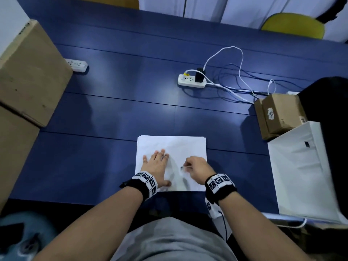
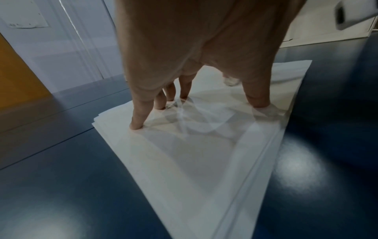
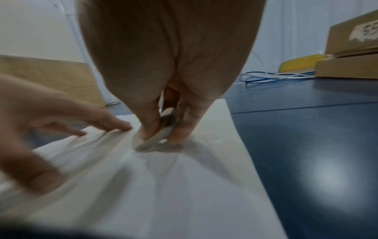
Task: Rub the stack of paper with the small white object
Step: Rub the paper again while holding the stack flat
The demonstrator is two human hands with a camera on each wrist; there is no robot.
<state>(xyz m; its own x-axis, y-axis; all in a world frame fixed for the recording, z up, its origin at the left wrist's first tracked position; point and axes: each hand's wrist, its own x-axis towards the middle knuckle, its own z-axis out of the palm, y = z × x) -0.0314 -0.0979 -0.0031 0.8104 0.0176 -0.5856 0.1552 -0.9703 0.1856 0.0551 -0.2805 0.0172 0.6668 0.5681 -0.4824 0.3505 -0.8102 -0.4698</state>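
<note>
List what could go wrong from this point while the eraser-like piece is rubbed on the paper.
1. The top sheet of the stack of paper already shows creases near the small white object; harder rubbing could wrinkle or tear it.
2. The left hand presses only the stack's left part, so sheets, already slightly fanned at the edges, may slide under the right hand.
3. The object is pinched by fingertips alone; the grip might slip.

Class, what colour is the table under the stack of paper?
Dark blue. The table around the stack of paper shows best in the head view.
</note>
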